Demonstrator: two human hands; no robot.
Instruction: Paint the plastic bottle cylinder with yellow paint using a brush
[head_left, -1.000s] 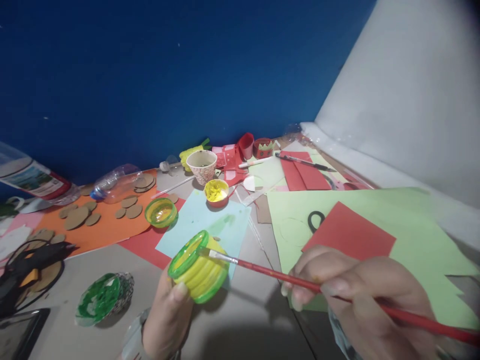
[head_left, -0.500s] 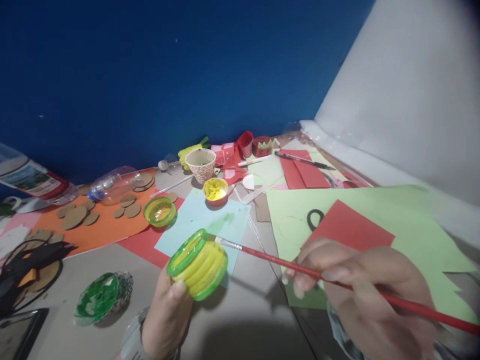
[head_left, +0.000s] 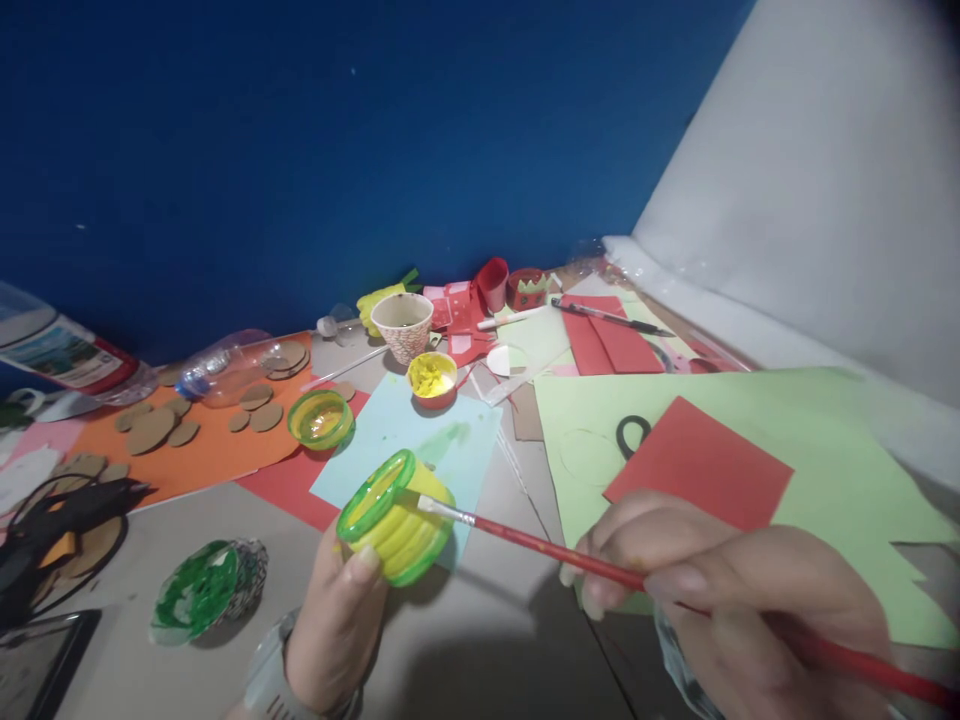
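My left hand (head_left: 345, 600) is closed around a small ridged pot (head_left: 405, 535), painted yellow with green rims and tilted so its mouth faces up and left. In my right hand (head_left: 735, 590) is a paintbrush (head_left: 540, 545) with a red handle, held like a pen. Its pale bristles lie over the pot's side just below the green rim; whether they touch cannot be made out. Beyond the pot are a little tub of yellow paint (head_left: 433, 380) on light blue paper (head_left: 390, 425) and a green-and-yellow ring-like piece (head_left: 321, 418). A dish of green paint (head_left: 196, 592) stands left of my left hand.
A patterned paper cup (head_left: 405, 330) stands behind the yellow paint. Cardboard discs (head_left: 151, 428) and a clear plastic bottle (head_left: 225, 375) lie on orange paper. A black glue gun (head_left: 67, 530) is far left. Green paper (head_left: 720, 440) at right holds a red sheet and partly covered scissors (head_left: 631, 435).
The brush tip has moved slightly down and left, from beside the green rim to over the pot's yellow side. The pot has shifted up a little in my left hand.
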